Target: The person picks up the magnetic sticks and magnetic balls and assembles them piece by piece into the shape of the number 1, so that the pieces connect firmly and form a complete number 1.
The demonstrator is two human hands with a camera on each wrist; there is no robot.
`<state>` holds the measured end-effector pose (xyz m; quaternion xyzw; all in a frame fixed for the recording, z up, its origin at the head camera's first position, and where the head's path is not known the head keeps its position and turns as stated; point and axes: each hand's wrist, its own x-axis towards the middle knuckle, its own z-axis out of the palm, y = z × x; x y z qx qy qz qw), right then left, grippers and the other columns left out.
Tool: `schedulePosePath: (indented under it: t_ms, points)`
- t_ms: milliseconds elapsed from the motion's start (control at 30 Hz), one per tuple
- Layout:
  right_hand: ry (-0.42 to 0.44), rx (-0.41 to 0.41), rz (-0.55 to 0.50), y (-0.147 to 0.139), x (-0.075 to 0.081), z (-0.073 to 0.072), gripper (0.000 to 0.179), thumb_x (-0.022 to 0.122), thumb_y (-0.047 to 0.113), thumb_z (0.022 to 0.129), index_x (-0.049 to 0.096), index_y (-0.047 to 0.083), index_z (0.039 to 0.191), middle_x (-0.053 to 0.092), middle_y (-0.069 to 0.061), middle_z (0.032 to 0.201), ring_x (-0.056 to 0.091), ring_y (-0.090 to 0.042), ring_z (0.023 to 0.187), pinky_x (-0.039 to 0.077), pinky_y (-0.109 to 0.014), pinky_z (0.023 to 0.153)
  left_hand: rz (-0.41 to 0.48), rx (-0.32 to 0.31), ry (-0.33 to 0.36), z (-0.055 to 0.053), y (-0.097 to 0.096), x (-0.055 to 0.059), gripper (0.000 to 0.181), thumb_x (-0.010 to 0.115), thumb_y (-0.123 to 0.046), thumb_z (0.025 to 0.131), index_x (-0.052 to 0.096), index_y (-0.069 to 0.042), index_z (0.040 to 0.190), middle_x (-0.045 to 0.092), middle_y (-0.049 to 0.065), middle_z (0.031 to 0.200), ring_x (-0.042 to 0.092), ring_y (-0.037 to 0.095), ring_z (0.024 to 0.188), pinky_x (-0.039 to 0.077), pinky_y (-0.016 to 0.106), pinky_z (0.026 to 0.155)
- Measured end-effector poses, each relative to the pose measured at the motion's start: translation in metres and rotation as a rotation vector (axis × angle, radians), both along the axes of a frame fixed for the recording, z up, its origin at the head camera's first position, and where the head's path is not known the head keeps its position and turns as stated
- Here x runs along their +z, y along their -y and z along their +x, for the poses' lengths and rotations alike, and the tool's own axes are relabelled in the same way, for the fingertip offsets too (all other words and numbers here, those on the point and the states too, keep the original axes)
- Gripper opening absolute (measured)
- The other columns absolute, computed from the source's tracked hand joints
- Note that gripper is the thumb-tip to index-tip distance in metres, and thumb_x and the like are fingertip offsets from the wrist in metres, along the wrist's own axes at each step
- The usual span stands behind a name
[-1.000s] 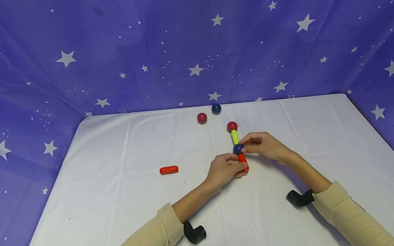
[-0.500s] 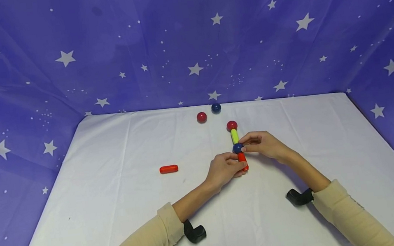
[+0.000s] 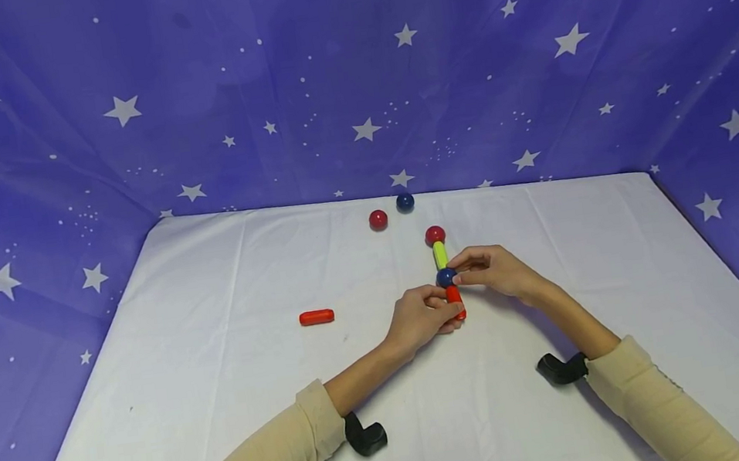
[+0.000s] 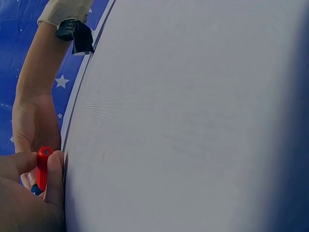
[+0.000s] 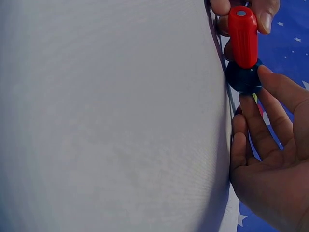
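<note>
A row of magnetic building pieces runs away from me at the middle right of the table. Its far end is a red ball (image 3: pixel 435 235), followed by a yellow-green rod (image 3: pixel 440 254), a dark blue ball (image 3: pixel 446 277) and a red rod (image 3: pixel 455 302). My left hand (image 3: pixel 420 315) pinches the red rod between thumb and fingers. With thumb and fingertips, my right hand (image 3: pixel 496 274) grips the blue ball from the right. In the right wrist view the red rod (image 5: pixel 244 38) meets the blue ball (image 5: pixel 243 77) end-on.
Another red rod (image 3: pixel 316 318) lies on the white-covered table (image 3: pixel 259 401) to the left. A loose red ball (image 3: pixel 378 220) and a loose blue ball (image 3: pixel 405 202) are near the back edge. Behind hangs a purple cloth (image 3: pixel 296 100) with stars.
</note>
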<state>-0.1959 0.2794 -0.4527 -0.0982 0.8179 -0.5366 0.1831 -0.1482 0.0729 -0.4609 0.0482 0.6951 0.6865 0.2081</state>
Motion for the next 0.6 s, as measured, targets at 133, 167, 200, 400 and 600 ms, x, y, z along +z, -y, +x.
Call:
schedulePosePath:
  t_ms: [133,167,200,400,600]
  points:
    - [-0.004,-0.001,0.001,-0.0003,-0.0012,-0.0006,0.033,0.076,0.018,0.090,0.070,0.004,0.119,0.071,-0.011,0.108,0.064,-0.025,0.101,0.050,-0.031,0.087,-0.001,0.004,-0.007,-0.0004,-0.0009,-0.0007,0.023,0.077,-0.003,0.086,0.067,0.006,0.104,0.068,0.008,0.077,0.073,0.023,0.069,0.058,0.027,0.064]
    - [-0.004,-0.001,0.001,-0.0001,-0.0013,-0.0006,0.033,0.076,0.018,0.090,0.070,0.004,0.119,0.071,-0.011,0.107,0.064,-0.025,0.101,0.050,-0.031,0.086,0.000,0.004,-0.011,-0.0006,-0.0009,-0.0009,0.023,0.077,-0.003,0.086,0.067,0.007,0.104,0.068,0.008,0.077,0.073,0.023,0.069,0.058,0.027,0.064]
    - [-0.004,-0.002,0.001,0.0001,-0.0014,-0.0006,0.033,0.076,0.018,0.090,0.070,0.004,0.119,0.071,-0.011,0.107,0.063,-0.026,0.100,0.050,-0.032,0.086,0.000,0.003,-0.014,-0.0007,-0.0009,-0.0009,0.023,0.077,-0.002,0.086,0.067,0.007,0.104,0.068,0.008,0.076,0.073,0.023,0.069,0.058,0.027,0.064]
    - [-0.002,-0.007,0.000,0.0005,-0.0004,0.0001,0.033,0.076,0.018,0.090,0.070,0.004,0.118,0.070,-0.010,0.107,0.063,-0.026,0.100,0.050,-0.032,0.085,-0.025,-0.012,-0.032,-0.0011,0.0001,0.0010,0.022,0.076,-0.003,0.087,0.066,0.007,0.104,0.069,0.008,0.076,0.072,0.023,0.067,0.058,0.026,0.061]
    - [-0.003,-0.005,-0.003,0.0004,-0.0005,0.0005,0.032,0.076,0.017,0.089,0.070,0.003,0.118,0.070,-0.011,0.108,0.063,-0.027,0.101,0.051,-0.032,0.084,-0.064,-0.021,-0.046,-0.0006,0.0003,0.0033,0.022,0.076,-0.005,0.088,0.066,0.005,0.105,0.070,0.006,0.076,0.071,0.021,0.066,0.058,0.026,0.061]
